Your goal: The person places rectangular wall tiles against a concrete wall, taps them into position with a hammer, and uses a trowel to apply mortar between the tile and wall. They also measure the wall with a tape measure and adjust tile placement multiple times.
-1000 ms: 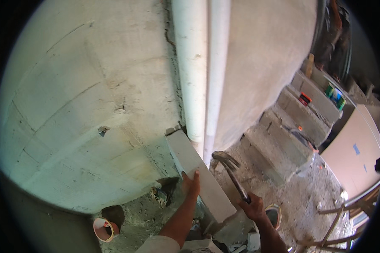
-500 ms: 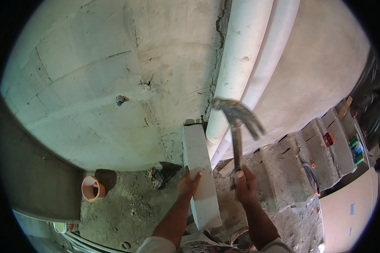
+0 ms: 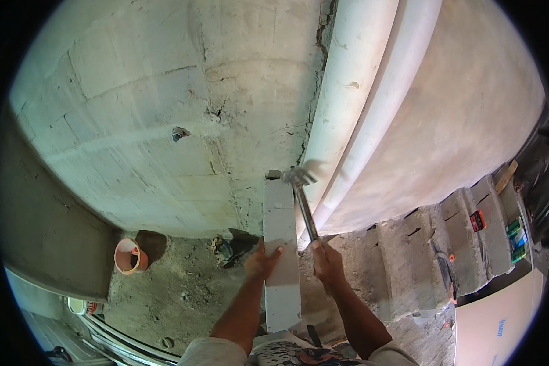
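Note:
A long, pale grey building block (image 3: 282, 268) runs from near my body to the wall. My left hand (image 3: 263, 262) grips its left edge, thumb on the top face and fingers down the side, partly hidden. In my right hand (image 3: 328, 263) is a claw hammer (image 3: 307, 212), held closed round the lower handle. The hammer's head is over the block's far right corner, beside the pipes; whether it touches the block I cannot tell.
Two white pipes (image 3: 351, 91) run up the wall (image 3: 146, 140) close right of the block. Concrete steps (image 3: 402, 262) lie to the right, a board (image 3: 497, 317) below them. An orange bucket (image 3: 131, 256) stands left on the rubble-strewn floor (image 3: 183, 311).
The hammer has come down and left, from raised above the pipes to the block's far end. My left hand still holds the block. The view has shifted slightly.

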Demonstrator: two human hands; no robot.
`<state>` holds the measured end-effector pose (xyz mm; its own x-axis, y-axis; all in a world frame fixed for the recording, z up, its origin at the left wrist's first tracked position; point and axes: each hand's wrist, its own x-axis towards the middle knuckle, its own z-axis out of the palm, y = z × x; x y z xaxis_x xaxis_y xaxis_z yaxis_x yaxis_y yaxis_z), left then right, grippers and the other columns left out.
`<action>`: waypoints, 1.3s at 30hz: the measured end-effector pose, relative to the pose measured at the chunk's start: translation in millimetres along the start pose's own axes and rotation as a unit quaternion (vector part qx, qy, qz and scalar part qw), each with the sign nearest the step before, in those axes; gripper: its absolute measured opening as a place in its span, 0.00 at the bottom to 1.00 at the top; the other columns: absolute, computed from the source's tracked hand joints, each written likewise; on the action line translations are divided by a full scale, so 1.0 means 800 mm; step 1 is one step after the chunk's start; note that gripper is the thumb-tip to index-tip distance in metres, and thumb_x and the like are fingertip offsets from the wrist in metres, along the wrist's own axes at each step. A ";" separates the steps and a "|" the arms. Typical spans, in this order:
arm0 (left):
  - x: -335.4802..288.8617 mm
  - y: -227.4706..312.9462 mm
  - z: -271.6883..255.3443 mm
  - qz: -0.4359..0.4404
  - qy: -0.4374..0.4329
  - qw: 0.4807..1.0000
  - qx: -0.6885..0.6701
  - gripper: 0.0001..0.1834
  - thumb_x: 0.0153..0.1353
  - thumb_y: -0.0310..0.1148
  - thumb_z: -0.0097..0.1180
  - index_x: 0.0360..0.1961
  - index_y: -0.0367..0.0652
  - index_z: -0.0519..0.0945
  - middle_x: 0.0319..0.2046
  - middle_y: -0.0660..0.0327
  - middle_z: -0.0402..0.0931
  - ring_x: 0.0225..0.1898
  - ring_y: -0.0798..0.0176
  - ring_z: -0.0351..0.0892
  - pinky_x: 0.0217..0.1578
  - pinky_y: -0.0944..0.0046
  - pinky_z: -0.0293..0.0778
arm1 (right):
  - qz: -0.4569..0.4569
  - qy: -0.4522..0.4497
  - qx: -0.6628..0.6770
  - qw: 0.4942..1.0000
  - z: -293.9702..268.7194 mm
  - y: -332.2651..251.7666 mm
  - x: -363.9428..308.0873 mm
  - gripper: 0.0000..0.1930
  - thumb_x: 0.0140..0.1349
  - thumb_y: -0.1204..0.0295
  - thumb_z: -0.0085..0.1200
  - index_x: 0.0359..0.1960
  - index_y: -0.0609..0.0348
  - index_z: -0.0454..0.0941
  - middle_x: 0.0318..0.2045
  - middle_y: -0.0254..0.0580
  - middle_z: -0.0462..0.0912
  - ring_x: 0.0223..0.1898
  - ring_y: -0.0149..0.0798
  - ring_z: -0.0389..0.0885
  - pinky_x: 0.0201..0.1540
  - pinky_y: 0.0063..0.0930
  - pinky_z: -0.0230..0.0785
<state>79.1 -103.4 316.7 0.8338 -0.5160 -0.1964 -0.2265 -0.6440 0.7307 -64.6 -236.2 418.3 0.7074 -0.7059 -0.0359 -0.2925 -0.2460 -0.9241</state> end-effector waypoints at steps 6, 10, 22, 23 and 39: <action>-0.002 0.003 -0.002 0.000 0.000 1.000 0.011 0.45 0.55 0.64 0.53 0.67 0.49 0.62 0.47 0.42 0.78 0.47 0.40 0.79 0.48 0.46 0.73 | -0.159 0.019 0.122 0.980 -0.024 -0.058 -0.019 0.18 0.72 0.58 0.42 0.32 0.61 0.70 0.17 0.33 0.69 0.18 0.25 0.67 0.21 0.27 0.61; -0.002 0.002 -0.002 0.003 0.007 1.000 0.024 0.45 0.55 0.64 0.54 0.68 0.51 0.61 0.47 0.43 0.78 0.48 0.40 0.79 0.49 0.47 0.73 | -0.162 0.044 -0.058 0.984 0.012 -0.001 -0.004 0.19 0.69 0.57 0.43 0.36 0.64 0.70 0.19 0.53 0.76 0.22 0.54 0.78 0.27 0.42 0.69; 0.005 -0.013 0.008 0.025 0.025 0.999 -0.033 0.45 0.53 0.61 0.59 0.65 0.42 0.66 0.46 0.43 0.79 0.48 0.40 0.79 0.49 0.48 0.73 | -0.004 0.004 -0.017 1.000 -0.023 0.035 -0.075 0.20 0.65 0.56 0.52 0.29 0.63 0.74 0.20 0.55 0.76 0.22 0.53 0.76 0.29 0.39 0.67; 0.007 -0.014 0.009 0.005 0.019 1.000 -0.016 0.46 0.53 0.60 0.61 0.64 0.39 0.66 0.47 0.42 0.79 0.49 0.41 0.79 0.49 0.49 0.74 | -0.002 0.012 -0.030 0.999 -0.037 0.038 -0.091 0.20 0.62 0.56 0.57 0.29 0.63 0.73 0.19 0.53 0.75 0.20 0.48 0.73 0.28 0.38 0.66; 0.015 -0.023 0.020 0.061 0.038 0.988 -0.136 0.39 0.57 0.51 0.62 0.63 0.37 0.68 0.52 0.47 0.76 0.51 0.49 0.77 0.50 0.54 0.72 | 0.199 -0.135 -0.278 0.930 -0.172 0.136 -0.265 0.18 0.55 0.50 0.60 0.36 0.50 0.80 0.32 0.42 0.83 0.35 0.46 0.83 0.40 0.39 0.74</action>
<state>85.4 -106.7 290.2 0.8459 -0.5305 -0.0545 -0.1926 -0.3993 0.8964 -334.9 -205.2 377.6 0.5852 -0.6406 -0.4972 -0.8005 -0.3585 -0.4803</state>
